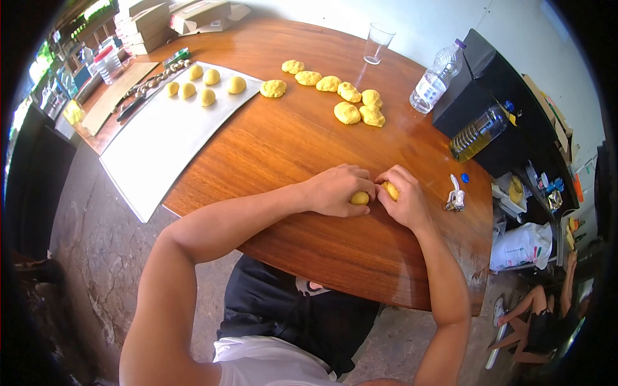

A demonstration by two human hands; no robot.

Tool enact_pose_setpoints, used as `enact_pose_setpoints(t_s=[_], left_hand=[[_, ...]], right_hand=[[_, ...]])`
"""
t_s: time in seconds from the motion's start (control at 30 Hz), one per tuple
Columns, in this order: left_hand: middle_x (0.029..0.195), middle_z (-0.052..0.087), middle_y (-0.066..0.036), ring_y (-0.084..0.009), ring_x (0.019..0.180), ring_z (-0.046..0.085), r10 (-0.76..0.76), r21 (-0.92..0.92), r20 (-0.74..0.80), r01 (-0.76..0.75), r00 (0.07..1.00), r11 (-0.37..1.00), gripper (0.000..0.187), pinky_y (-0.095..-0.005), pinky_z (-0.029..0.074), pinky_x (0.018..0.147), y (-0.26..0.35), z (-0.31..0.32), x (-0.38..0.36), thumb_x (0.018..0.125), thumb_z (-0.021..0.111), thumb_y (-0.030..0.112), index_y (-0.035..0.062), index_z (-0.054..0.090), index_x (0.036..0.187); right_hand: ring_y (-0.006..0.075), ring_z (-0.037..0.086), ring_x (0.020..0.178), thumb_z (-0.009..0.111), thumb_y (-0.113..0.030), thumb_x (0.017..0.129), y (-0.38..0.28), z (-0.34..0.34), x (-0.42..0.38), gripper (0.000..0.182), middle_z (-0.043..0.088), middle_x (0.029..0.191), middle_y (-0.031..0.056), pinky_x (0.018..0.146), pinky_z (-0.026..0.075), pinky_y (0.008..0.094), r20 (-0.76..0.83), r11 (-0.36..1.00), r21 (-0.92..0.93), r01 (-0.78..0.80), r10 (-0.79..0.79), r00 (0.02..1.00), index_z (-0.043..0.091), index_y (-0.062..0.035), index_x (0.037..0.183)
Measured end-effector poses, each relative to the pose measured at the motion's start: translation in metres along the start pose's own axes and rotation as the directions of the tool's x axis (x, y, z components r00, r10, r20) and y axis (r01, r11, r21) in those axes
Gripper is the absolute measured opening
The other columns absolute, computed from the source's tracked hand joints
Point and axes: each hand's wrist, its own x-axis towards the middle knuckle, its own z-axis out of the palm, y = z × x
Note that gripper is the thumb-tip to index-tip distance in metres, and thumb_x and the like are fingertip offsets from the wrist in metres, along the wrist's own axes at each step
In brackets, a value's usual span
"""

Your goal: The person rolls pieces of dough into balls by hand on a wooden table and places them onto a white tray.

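My left hand (340, 191) curls over a smooth yellow dough ball (360, 198) on the wooden table (309, 141). Close beside it on the right, my right hand (401, 196) has its fingers wrapped round another yellow dough piece (391, 190). Both pieces are partly hidden by my fingers. Beyond my hands, several rough dough lumps (347, 113) lie in a curved row. Several smooth round dough balls (206, 97) rest on the far end of a white sheet (151, 148) at the left.
An empty glass (378, 44), a clear water bottle (438, 76) and an oil bottle (479, 133) stand toward the right. Keys (455, 195) and a blue cap (465, 177) lie near the right edge. Boxes (145, 27) are stacked back left. Another person (547, 321) sits lower right.
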Motion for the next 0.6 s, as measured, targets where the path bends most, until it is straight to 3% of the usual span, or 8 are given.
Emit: enact_pose_setpoints(t_s=[0.6], left_hand=[[0.109,0.068,-0.014,-0.0356,0.107,0.065,-0.003,-0.001,0.002,0.003,1.0,1.0,0.026,-0.0461,0.051,0.098,0.0011,-0.0017,0.0,0.086,0.081,0.022,0.006,0.073,0.105]], right_hand=[[0.0355,0.066,0.09,0.077,-0.008,0.086,-0.0011,-0.0002,-0.0007,0.012,0.067,0.093,0.0144,0.079,0.054,0.0434,-0.011,1.0,0.005,-0.001,0.001,1.0,0.07,-0.0016,0.094]])
